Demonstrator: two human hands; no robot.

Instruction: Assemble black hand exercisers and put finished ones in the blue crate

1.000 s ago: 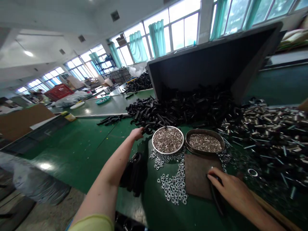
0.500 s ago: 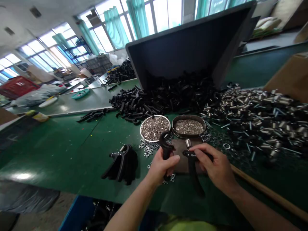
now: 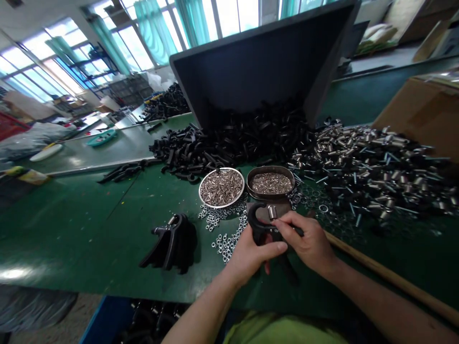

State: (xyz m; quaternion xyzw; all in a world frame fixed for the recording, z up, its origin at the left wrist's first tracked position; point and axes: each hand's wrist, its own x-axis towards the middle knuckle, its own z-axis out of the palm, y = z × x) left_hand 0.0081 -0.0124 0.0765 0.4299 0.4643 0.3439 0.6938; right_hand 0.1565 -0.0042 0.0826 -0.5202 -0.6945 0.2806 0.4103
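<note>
My left hand (image 3: 251, 255) and my right hand (image 3: 307, 241) are both closed on black plastic handle parts (image 3: 261, 224) held together just above the green table (image 3: 89, 224). A small metal spring (image 3: 272, 211) stands up from the parts between my fingers. The hands meet over a brown mat (image 3: 283, 206), close to my body. Right behind them stand a silver dish of small metal pins (image 3: 221, 187) and a darker dish of metal bits (image 3: 270, 182). Loose washers (image 3: 225, 239) lie scattered left of my hands.
A stack of assembled black grips (image 3: 174, 241) lies to the left. A tipped dark bin (image 3: 258, 67) spills black handles (image 3: 229, 143) at the back. Springs and bolts (image 3: 369, 162) heap on the right beside a cardboard box (image 3: 419, 110). A wooden stick (image 3: 387, 274) runs along the near right.
My left hand came back from the black pile with a handle and has joined it to the handle in my right hand. The view has tilted down and shifted left.
</note>
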